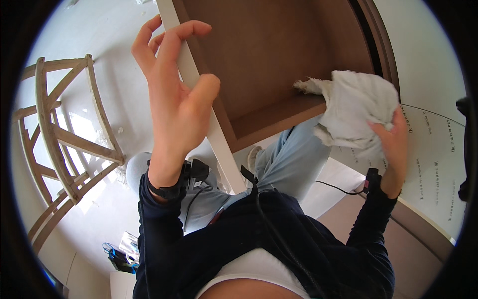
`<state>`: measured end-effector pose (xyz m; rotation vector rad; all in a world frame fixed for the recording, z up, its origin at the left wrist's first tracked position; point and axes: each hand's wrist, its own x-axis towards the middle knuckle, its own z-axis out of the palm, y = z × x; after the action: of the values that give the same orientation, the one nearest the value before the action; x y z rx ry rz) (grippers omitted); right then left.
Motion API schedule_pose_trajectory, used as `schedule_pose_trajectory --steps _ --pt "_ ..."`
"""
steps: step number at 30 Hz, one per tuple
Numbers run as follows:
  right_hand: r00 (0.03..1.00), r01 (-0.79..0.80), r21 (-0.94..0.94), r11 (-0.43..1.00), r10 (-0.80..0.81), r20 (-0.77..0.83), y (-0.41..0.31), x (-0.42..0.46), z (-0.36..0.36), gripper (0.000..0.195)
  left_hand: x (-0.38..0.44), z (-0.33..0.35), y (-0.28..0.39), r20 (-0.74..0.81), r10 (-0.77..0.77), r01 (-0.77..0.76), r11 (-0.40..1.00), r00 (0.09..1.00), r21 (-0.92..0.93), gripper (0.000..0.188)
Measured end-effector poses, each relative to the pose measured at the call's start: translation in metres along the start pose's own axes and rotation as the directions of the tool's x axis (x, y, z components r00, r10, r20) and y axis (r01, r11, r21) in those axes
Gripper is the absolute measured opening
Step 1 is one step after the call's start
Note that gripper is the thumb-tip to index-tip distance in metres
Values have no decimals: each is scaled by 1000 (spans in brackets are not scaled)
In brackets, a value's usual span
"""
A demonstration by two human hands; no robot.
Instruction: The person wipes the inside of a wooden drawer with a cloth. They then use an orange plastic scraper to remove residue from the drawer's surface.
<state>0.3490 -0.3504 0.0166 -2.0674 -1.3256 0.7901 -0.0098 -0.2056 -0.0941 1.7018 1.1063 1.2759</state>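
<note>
My left hand [177,93] is over the pale front edge [198,80] of a brown drawer [261,45], fingers curled and spread. Its index finger and thumb extend over the inner side, while the other fingers lie along the outer side. Whether it touches the edge is hard to tell. In my right hand [396,142] is a crumpled white cloth [358,104] with frayed edges. The cloth hangs over the drawer's right side wall and near corner, hiding part of them.
On the left, a wooden sawhorse-like frame [82,145] stands on the pale floor [115,45]. A black item with blue cord [121,261] lies lower left. At right, a white panel with printed film [429,157] adjoins the cabinet. Cables hang from both wrist straps.
</note>
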Motion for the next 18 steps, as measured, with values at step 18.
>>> schedule_pose_trajectory --steps 18 --pt "865 262 -137 955 -170 473 -34 -36 115 63 -3 4 -5 -29 24 -24 1000 999 8 56"
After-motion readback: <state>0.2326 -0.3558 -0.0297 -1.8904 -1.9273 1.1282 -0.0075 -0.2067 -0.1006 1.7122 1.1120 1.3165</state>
